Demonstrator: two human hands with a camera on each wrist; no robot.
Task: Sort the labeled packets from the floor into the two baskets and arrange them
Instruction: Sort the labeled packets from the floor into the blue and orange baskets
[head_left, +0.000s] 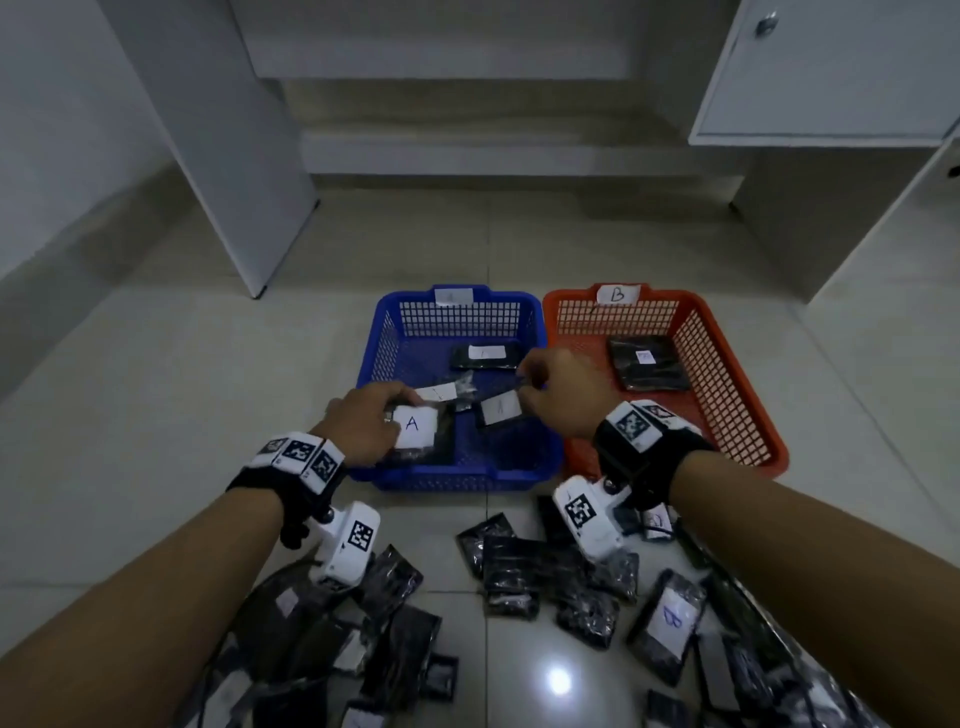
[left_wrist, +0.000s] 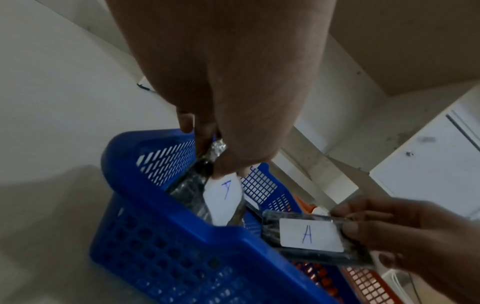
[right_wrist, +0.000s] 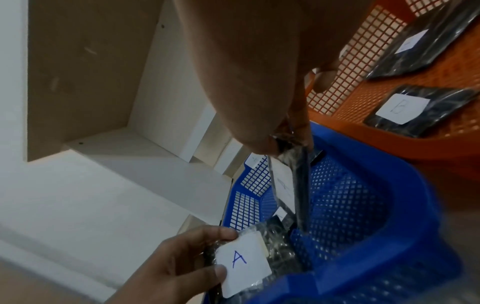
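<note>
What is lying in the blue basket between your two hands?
In the head view, a white-labelled packet lies between the left hand and right hand.

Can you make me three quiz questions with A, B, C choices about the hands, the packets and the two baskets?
1. Where is the left hand's black plastic packet with the white "A" label?
A. over the blue mesh plastic basket
B. in the orange mesh plastic basket
C. on the tiled floor

2. What colour is the basket tagged "B"?
A. blue
B. green
C. orange

3. What is the right hand doing?
A. resting flat on the floor
B. pinching a black packet with an "A" label
C. hanging idle

Answers:
1 A, the head view shows it at the blue basket's near left corner.
2 C, the "B" tag sits on the orange rim.
3 B, the left wrist view shows fingers clamped on it.
</note>
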